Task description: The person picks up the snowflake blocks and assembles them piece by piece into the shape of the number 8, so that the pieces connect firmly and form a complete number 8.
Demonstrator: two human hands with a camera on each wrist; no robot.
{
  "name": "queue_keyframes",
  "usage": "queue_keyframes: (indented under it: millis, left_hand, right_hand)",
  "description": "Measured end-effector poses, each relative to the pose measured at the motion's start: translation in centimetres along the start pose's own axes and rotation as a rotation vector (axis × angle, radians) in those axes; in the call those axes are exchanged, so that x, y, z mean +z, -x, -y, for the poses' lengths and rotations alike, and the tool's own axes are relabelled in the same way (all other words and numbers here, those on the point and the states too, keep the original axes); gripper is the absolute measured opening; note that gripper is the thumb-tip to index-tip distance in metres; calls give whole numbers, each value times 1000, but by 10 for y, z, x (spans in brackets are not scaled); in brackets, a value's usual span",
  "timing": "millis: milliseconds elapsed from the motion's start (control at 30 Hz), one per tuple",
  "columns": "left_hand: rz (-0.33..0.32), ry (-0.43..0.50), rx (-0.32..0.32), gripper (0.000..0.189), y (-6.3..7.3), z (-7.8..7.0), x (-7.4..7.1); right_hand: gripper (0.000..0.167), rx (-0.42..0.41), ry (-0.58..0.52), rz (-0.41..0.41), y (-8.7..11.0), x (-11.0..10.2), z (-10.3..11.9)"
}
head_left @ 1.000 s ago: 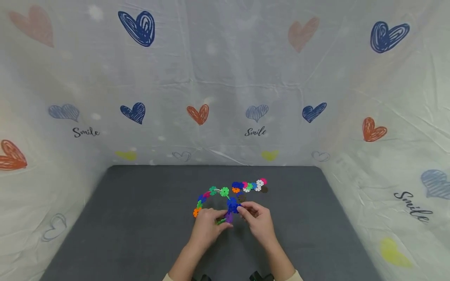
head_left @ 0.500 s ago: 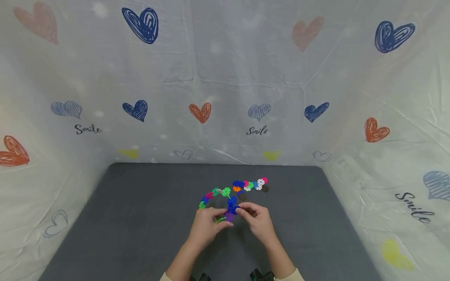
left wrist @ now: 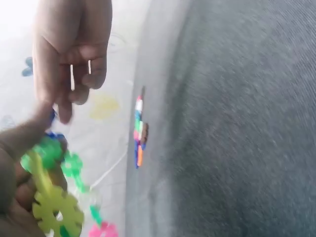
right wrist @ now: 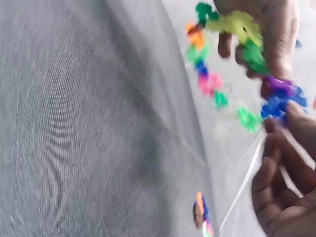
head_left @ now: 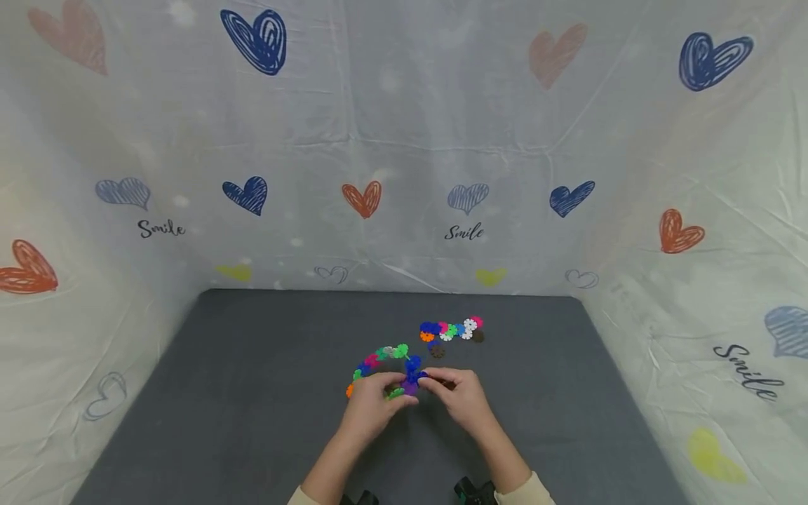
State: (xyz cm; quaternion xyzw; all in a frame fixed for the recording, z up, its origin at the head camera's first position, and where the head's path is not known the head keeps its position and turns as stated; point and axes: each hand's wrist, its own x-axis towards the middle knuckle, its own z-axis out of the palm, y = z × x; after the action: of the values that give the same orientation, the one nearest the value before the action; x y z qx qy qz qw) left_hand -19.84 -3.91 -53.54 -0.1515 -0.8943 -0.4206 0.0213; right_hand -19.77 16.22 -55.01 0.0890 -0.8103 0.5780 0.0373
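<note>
Right hand (head_left: pixel 461 398) has come closer to the left hand (head_left: pixel 368 407) since the first head frame, and the disc chain (head_left: pixel 371 360) now sits a bit farther from the loose discs (head_left: pixel 451 330); head view shifted slightly too. From my end I read the right grip as a thumb-and-fingertip pinch, closed down onto a dark blue disc (head_left: pixel 419 376) at the chain's near right side. Left grip: thumb and fingers bent round the chain beside the purple disc (head_left: pixel 410 388), only a small gap between the tips, with pieces in it. Both wrist views are blurred, so I can't tell whether the dark blue disc is slotted in fully.

Chain is between the hands, arcing away from them over the dark table (head_left: pixel 252 393): blue, green, a pale piece, green, pink, blue, green, then an orange disc (head_left: pixel 350 390) just beside the left hand. My left wrist view adds a yellow disc (left wrist: pixel 58 212) by the left fingers. I can't tell if the arc touches the table.

Farther out, the loose discs lie close together beyond the right hand, with a brown disc (head_left: pixel 437 351) nearer it. Cream sleeves (head_left: pixel 527 492) at the bottom, heart-print sheet (head_left: pixel 404 84) behind
</note>
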Motion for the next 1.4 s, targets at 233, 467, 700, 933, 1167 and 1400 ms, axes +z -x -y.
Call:
queue_keyframes:
  millis: [233, 467, 700, 933, 1167, 1400]
  left_hand:
    - [-38, -282, -89, 41, -1, 25, 20]
    - [-14, -339, -155, 44, 1, 45, 36]
    - [-45, -224, -223, 66, -3, 42, 42]
    - [-167, -230, -54, 29, -6, 33, 39]
    - [-30, -363, -57, 21, -12, 28, 47]
    - [-146, -275, -23, 11, -16, 27, 50]
  right_hand:
    - [25, 118, 223, -86, -19, -10, -36]
    - [34, 220, 359, -111, -45, 0, -61]
    - [31, 262, 569, -204, -63, 11, -59]
    - [18, 268, 546, -208, -59, 8, -48]
    - [17, 244, 239, -121, -35, 6, -27]
    - [15, 207, 127, -56, -18, 12, -17]
